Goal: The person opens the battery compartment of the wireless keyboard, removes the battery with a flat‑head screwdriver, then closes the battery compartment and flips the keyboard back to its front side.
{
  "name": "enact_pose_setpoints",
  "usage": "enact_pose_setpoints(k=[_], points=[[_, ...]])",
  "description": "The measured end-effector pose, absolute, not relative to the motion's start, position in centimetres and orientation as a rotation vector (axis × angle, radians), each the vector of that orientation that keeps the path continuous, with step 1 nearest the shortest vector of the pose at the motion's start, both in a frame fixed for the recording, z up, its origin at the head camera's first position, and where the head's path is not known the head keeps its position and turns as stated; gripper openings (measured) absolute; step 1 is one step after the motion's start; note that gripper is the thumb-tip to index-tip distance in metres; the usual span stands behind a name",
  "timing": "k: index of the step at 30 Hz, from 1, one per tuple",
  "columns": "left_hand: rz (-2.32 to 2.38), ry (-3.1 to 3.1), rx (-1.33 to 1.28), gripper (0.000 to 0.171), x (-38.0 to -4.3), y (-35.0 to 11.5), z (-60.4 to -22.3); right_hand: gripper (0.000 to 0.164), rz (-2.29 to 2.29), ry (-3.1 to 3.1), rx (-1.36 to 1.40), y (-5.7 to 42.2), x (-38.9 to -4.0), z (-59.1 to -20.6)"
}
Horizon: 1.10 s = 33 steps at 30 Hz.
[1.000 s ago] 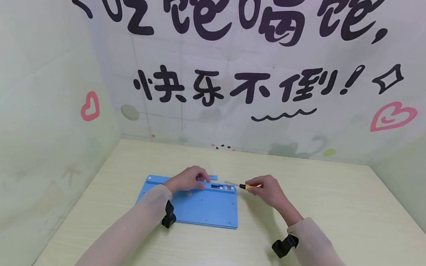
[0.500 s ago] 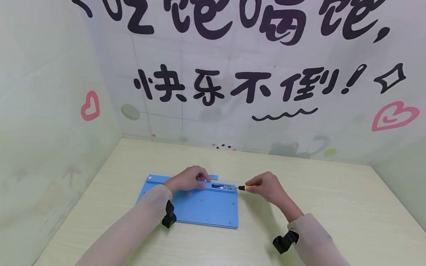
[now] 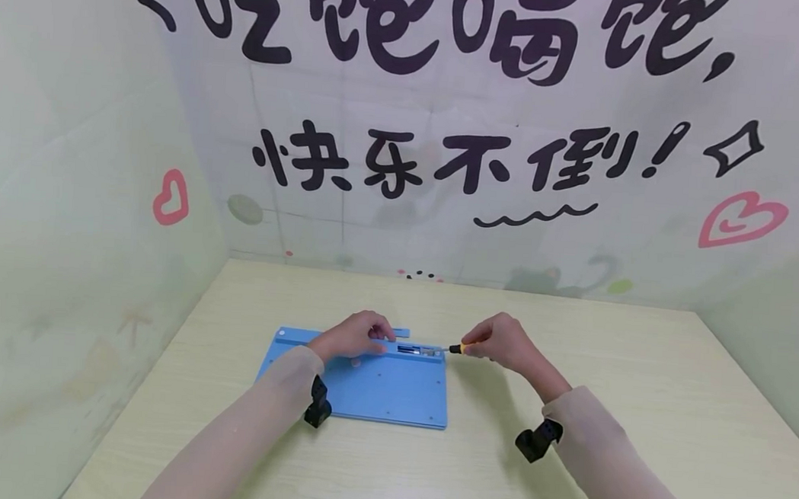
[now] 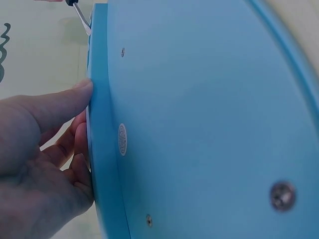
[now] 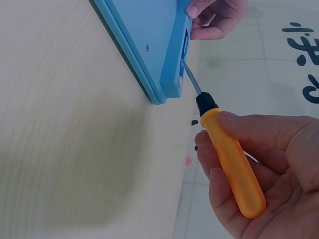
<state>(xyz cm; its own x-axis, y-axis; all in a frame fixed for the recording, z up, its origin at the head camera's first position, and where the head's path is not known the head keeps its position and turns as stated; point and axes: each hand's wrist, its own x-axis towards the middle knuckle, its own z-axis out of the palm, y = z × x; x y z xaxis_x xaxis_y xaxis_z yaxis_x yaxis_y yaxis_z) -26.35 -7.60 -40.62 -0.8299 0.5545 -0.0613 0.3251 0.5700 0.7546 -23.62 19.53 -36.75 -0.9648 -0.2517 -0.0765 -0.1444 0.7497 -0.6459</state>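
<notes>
A flat blue keyboard-like device (image 3: 391,390) lies on the table, its underside with small screws facing up. Along its far edge runs a raised ridge with an uncovered battery compartment (image 3: 410,349) near the right end. My left hand (image 3: 356,335) grips this ridge, thumb on the near side and fingers curled behind. My right hand (image 5: 269,169) holds a screwdriver (image 5: 232,164) with an orange handle, black collar and metal shaft. The shaft slants down from the right, its tip right at the compartment's opening. A small blue cover (image 3: 402,332) lies just behind the ridge, partly hidden by the left hand.
The pale wooden table (image 3: 602,414) reaches back to a printed wall (image 3: 400,234) with black lettering. Side walls (image 3: 96,261) stand at left and right. Black wrist cameras (image 3: 537,441) sit on both sleeves.
The screwdriver has moved slightly left and down into the compartment, then its handle tilted up as my right hand rose. My left hand and the blue device have stayed in place.
</notes>
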Motion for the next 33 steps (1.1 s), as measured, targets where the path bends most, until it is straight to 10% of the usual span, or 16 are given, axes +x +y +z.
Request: enact_pose_setpoints(k=[33], points=[[1.082,2.542,0.7,0.013,-26.6,-7.5,-40.8,0.01,-0.82,2.718,-0.468,18.4,-24.6,-34.8]])
